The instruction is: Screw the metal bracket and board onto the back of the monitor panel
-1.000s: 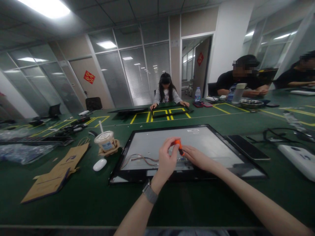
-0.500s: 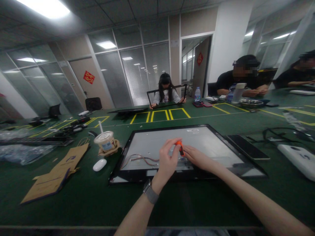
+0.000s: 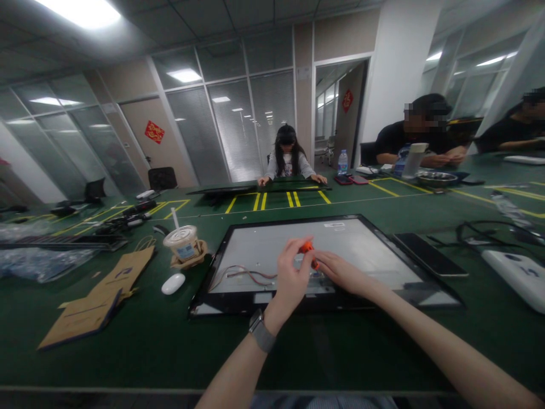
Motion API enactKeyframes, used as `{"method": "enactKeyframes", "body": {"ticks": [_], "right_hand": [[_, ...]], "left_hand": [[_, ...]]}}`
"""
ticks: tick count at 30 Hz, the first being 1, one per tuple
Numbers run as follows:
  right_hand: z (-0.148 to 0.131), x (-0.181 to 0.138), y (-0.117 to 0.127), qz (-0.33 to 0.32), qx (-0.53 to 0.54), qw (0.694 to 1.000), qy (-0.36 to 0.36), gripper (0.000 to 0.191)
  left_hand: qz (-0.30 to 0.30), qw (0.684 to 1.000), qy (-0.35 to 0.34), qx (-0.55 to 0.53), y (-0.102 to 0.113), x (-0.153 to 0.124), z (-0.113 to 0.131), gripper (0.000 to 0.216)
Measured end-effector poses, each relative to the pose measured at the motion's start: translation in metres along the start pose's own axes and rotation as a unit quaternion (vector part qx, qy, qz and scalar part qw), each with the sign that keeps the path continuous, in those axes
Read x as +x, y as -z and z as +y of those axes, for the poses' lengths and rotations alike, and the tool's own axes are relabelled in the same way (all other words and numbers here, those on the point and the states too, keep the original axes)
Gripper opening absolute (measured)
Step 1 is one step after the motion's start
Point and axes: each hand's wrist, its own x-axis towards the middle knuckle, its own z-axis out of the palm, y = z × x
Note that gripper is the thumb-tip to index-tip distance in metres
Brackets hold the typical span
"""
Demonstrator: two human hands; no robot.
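A display panel [image 3: 247, 244] with a black frame and a grey-white back lies flat on the table before me. Over its near half, my left hand [image 3: 293, 266] pinches the orange handle of an orange-and-black screwdriver [image 3: 307, 247]. The tool is tilted, and its tip is hidden. My right hand [image 3: 340, 272] is closed around the lower part of the tool, its fingertips partly covered. Thin brown and dark wires [image 3: 251, 274] run across the panel, left of my hands.
Left of the panel are a lidded drink cup [image 3: 185, 244] with a straw, a white mouse [image 3: 173, 284] and a paper bag [image 3: 102, 295]. A black phone [image 3: 429, 254] and a white device [image 3: 517, 278] lie to the right. Across the table a person [image 3: 287, 156] touches a dark frame [image 3: 293, 186].
The screwdriver's orange handle has turned and tipped slightly left between my fingers; both hands stay nearly in place. The person opposite has lowered the dark frame onto the table.
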Motion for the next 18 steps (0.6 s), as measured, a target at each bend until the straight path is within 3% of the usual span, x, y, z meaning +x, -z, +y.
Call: {"method": "enactKeyframes", "body": {"ticks": [10, 18], "right_hand": [[0.0015, 0.0003, -0.0011, -0.014, -0.013, 1.000, -0.014, 0.042], [-0.0013, 0.0002, 0.0012, -0.015, -0.018, 1.000, -0.021, 0.043]], "left_hand": [[0.017, 0.999, -0.011, 0.048, -0.0018, -0.0028, 0.0020, 0.019], [-0.017, 1.000, 0.011, -0.013, -0.0002, -0.0012, 0.0006, 0.027]]}}
